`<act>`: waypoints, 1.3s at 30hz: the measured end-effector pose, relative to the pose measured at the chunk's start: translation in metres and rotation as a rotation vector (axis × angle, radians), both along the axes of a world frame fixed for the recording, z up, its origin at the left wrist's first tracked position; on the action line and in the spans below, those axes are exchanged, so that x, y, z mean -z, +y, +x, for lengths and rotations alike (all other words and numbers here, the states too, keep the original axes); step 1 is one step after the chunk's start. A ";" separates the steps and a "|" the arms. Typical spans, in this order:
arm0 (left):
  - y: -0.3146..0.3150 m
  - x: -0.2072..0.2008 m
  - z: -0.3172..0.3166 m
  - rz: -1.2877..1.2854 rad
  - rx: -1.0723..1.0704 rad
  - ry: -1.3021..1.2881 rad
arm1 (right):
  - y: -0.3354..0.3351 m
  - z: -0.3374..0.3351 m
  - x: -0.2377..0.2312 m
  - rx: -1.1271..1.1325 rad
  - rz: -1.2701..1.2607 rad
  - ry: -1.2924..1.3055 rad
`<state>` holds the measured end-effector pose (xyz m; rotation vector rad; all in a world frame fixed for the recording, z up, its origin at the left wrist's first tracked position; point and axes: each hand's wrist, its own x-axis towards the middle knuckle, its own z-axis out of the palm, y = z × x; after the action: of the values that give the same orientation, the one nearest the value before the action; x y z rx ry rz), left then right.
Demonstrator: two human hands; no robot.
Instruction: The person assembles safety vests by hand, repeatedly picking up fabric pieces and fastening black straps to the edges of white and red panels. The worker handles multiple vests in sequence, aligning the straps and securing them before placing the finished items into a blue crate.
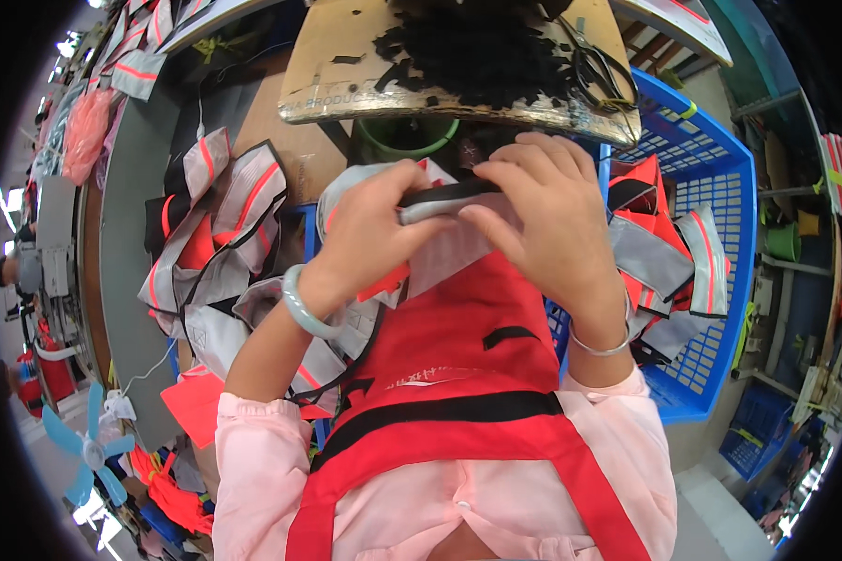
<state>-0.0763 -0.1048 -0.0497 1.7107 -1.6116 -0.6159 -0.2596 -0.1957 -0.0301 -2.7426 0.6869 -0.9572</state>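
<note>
Above my lap, a grey fabric piece with a black edge strip (449, 194) is stretched between both hands. My left hand (374, 220) is closed on its left end, with the thumb along the underside. My right hand (557, 210) has its bent fingers and thumb around the right end; the fingers partly hide the cloth there. Grey and orange-red fabric hangs below the grip, over my red apron (477, 327). Just beyond the hands is a wooden board (327, 65), which bears small black scraps (477, 56) and dark-handled scissors (599, 79).
Grey, black and orange fabric pieces (229, 224) are heaped at my left. On the right a blue plastic basket (706, 365) holds more such pieces (664, 252). A green basin (444, 140) sits under the board. A blue-bladed fan (92, 449) stands at lower left.
</note>
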 end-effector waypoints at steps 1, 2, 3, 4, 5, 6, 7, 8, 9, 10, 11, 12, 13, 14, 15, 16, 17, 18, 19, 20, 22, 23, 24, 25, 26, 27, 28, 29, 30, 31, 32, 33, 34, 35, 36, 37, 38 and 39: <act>-0.004 -0.004 -0.005 -0.012 0.001 -0.014 | 0.000 0.006 0.004 -0.050 0.061 0.000; -0.007 -0.007 -0.008 -0.026 0.002 -0.025 | -0.001 0.013 0.009 -0.099 0.120 0.003; -0.008 -0.006 -0.005 -0.029 0.020 -0.030 | -0.001 0.018 0.013 -0.148 0.179 0.007; -0.009 -0.004 -0.002 -0.032 0.039 -0.036 | -0.001 0.019 0.016 -0.143 0.243 0.001; -0.012 -0.003 0.003 -0.036 0.057 -0.043 | -0.001 0.021 0.017 -0.140 0.304 -0.005; -0.015 -0.005 0.010 -0.043 0.171 -0.032 | -0.001 0.022 0.018 -0.135 0.365 -0.011; -0.019 -0.010 0.018 -0.051 0.286 -0.022 | -0.002 0.016 0.019 -0.183 0.455 -0.020; -0.024 -0.012 0.029 -0.055 0.405 -0.012 | -0.003 0.012 0.015 -0.183 0.567 -0.031; -0.031 -0.012 0.035 -0.021 0.479 0.110 | -0.004 0.007 0.009 -0.187 0.681 -0.042; -0.033 -0.018 0.039 0.358 0.440 0.611 | -0.007 0.003 0.002 -0.190 0.795 -0.054; -0.039 -0.017 0.040 0.358 0.522 0.573 | -0.015 -0.003 -0.005 -0.209 0.885 -0.035; -0.044 -0.016 0.041 0.357 0.603 0.533 | -0.019 -0.004 -0.008 -0.259 0.926 -0.061; -0.048 -0.017 0.040 0.316 0.603 0.439 | -0.023 -0.006 -0.010 -0.311 0.967 -0.087; -0.052 -0.019 0.041 0.296 0.610 0.406 | -0.026 -0.007 -0.011 -0.359 1.008 -0.109; -0.056 -0.022 0.043 0.277 0.614 0.374 | -0.029 -0.008 -0.007 -0.369 0.986 -0.131; -0.060 -0.026 0.044 0.257 0.618 0.342 | -0.033 -0.007 -0.008 -0.341 0.992 -0.113; -0.062 -0.029 0.045 0.254 0.587 0.269 | -0.036 -0.005 -0.009 -0.319 1.002 -0.100; -0.063 -0.033 0.043 0.240 0.529 0.177 | -0.040 -0.002 -0.009 -0.298 1.013 -0.088; -0.064 -0.036 0.040 0.225 0.470 0.086 | -0.042 0.002 -0.003 -0.254 0.947 -0.089; -0.064 -0.038 0.039 0.210 0.409 -0.005 | -0.045 0.006 -0.001 -0.247 0.956 -0.095; -0.065 -0.037 0.042 0.103 0.382 -0.097 | -0.049 0.012 0.001 -0.232 0.976 -0.108; -0.065 -0.034 0.044 0.059 0.362 -0.134 | -0.050 0.013 0.003 -0.239 0.962 -0.125; -0.065 -0.032 0.045 0.015 0.344 -0.170 | -0.051 0.015 0.003 -0.232 0.965 -0.096; -0.067 -0.031 0.046 0.052 0.340 -0.169 | -0.053 0.017 0.001 -0.225 0.967 -0.067; -0.068 -0.030 0.048 0.089 0.334 -0.170 | -0.054 0.020 0.000 -0.221 0.969 -0.038; -0.069 -0.029 0.048 0.127 0.328 -0.170 | -0.054 0.021 0.000 -0.234 1.000 -0.062; -0.068 -0.026 0.047 0.086 0.316 -0.176 | -0.052 0.021 0.000 -0.247 1.031 -0.087; -0.070 -0.021 0.044 0.043 0.310 -0.180 | -0.053 0.021 0.000 -0.253 1.061 -0.111; -0.070 -0.017 0.042 0.000 0.304 -0.183 | -0.054 0.020 -0.001 -0.260 1.098 -0.128; -0.068 -0.014 0.039 -0.003 0.313 -0.193 | -0.055 0.018 -0.003 -0.266 1.135 -0.144; -0.066 -0.013 0.034 -0.011 0.321 -0.205 | -0.058 0.016 -0.004 -0.272 1.166 -0.159; -0.066 -0.013 0.033 -0.021 0.330 -0.217 | -0.061 0.015 -0.005 -0.260 1.175 -0.176; -0.069 -0.012 0.037 -0.049 0.367 -0.123 | -0.063 0.015 -0.005 -0.247 1.183 -0.192; -0.074 -0.011 0.045 -0.073 0.401 -0.031 | -0.064 0.014 -0.005 -0.238 1.194 -0.209; -0.079 -0.012 0.052 -0.098 0.435 0.062 | -0.067 0.015 -0.006 -0.226 1.206 -0.224; -0.083 -0.014 0.056 -0.142 0.484 0.049 | -0.070 0.016 -0.006 -0.215 1.218 -0.238; -0.086 -0.016 0.060 -0.036 0.497 0.108 | -0.072 0.019 -0.007 -0.206 1.230 -0.255; -0.088 -0.018 0.063 0.071 0.508 0.167 | -0.074 0.022 -0.007 -0.216 1.198 -0.265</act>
<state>-0.0133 -0.1923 -0.0321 1.2524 -1.9280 -1.0400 -0.2381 -0.2700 -0.0232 -1.5604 0.6007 -0.5407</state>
